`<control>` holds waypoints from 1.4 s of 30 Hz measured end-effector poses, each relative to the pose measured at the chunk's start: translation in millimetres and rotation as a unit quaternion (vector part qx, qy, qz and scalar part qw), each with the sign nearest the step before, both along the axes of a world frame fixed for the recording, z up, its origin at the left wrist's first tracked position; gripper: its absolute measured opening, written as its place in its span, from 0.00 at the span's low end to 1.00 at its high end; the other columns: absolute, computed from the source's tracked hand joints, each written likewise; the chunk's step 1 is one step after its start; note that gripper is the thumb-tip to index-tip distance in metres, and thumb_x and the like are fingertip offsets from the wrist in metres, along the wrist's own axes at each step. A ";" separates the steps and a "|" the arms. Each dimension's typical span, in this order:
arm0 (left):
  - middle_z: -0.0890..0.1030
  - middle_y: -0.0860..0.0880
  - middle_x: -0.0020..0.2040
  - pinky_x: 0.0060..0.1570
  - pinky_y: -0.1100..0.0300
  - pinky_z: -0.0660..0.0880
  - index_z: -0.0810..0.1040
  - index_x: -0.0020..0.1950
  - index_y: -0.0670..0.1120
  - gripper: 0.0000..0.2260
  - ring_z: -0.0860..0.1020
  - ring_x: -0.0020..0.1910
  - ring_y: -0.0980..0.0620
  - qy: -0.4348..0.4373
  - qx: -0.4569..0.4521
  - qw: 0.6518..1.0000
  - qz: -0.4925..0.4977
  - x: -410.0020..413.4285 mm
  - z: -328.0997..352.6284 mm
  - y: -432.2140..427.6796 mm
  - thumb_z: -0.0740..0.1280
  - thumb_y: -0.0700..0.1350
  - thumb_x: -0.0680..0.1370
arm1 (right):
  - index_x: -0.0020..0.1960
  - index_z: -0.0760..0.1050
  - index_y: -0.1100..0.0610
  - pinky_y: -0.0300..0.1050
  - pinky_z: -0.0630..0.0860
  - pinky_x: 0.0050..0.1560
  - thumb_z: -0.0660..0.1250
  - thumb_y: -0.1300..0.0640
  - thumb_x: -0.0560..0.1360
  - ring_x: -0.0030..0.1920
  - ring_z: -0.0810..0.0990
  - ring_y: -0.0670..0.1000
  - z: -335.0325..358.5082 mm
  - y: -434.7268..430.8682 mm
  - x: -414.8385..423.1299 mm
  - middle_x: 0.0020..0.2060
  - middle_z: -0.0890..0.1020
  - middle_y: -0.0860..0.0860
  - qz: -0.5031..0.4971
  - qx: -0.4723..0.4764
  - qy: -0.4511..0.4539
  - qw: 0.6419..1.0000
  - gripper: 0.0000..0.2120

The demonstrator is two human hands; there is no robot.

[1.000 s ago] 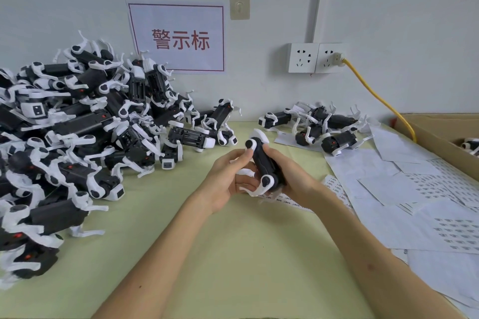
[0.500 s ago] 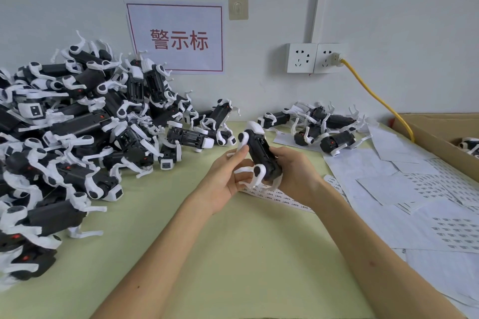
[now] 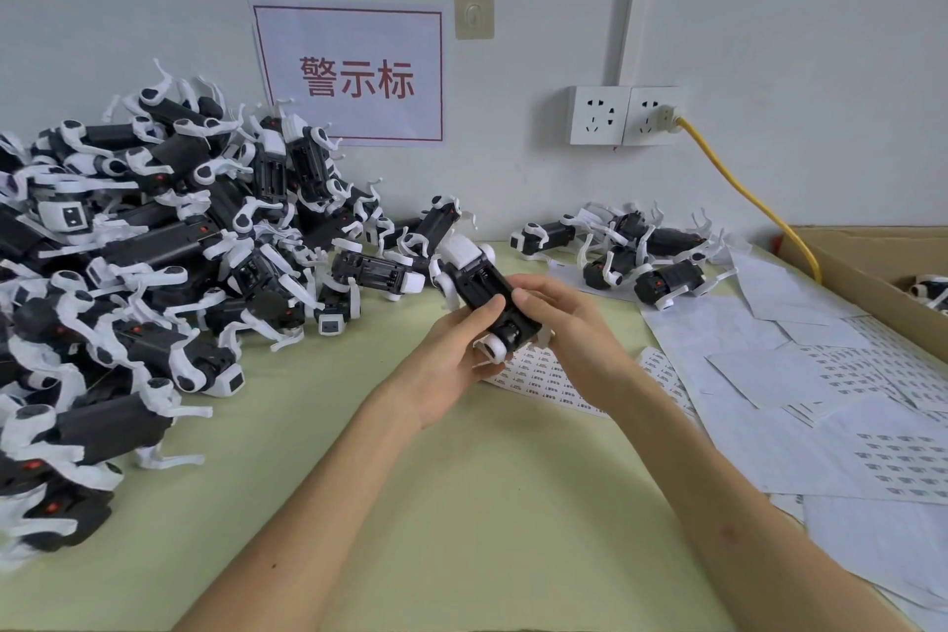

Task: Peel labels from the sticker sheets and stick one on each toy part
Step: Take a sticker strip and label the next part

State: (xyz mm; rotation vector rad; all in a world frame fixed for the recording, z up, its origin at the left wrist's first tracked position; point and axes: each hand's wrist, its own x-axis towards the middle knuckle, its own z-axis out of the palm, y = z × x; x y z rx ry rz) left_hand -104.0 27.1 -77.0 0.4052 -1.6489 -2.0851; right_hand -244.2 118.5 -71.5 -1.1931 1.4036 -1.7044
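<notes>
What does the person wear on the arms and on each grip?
Nothing visible. The left forearm and right forearm are bare, no sleeve in view. The left grip and right grip have no gloves; no ring, watch or bracelet shows.

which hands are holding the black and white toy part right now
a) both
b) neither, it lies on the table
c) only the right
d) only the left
a: the left hand and the right hand both grip the toy part, one from each side, above the sticker sheet.
</notes>
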 end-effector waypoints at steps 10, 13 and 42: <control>0.85 0.49 0.51 0.43 0.58 0.72 0.80 0.59 0.46 0.24 0.79 0.39 0.53 0.066 0.175 0.973 0.131 3.5 3.2 -19.0 0.57 0.64 0.83 | 0.64 0.77 0.48 0.41 0.75 0.53 0.71 0.49 0.78 0.59 0.78 0.52 -18.0 -6.6 -17.9 0.57 0.82 0.48 -0.169 0.194 0.289 0.922 0.16; 0.86 0.51 0.53 0.41 0.61 0.72 0.79 0.56 0.44 0.22 0.77 0.39 0.53 0.088 0.217 0.961 0.144 6.2 4.4 -22.4 0.61 0.62 0.82 | 0.76 0.65 0.46 0.53 0.63 0.69 0.69 0.38 0.76 0.71 0.68 0.52 -26.6 -10.1 -10.8 0.69 0.75 0.46 -0.129 0.278 0.419 0.854 0.32; 0.81 0.46 0.57 0.58 0.54 0.67 0.80 0.66 0.42 0.29 0.75 0.55 0.49 0.020 0.085 0.984 0.156 -1.4 4.3 -6.2 0.76 0.57 0.71 | 0.52 0.84 0.44 0.30 0.72 0.45 0.69 0.59 0.79 0.46 0.79 0.41 -4.0 -4.6 3.4 0.51 0.83 0.43 -0.179 -0.039 0.191 0.964 0.11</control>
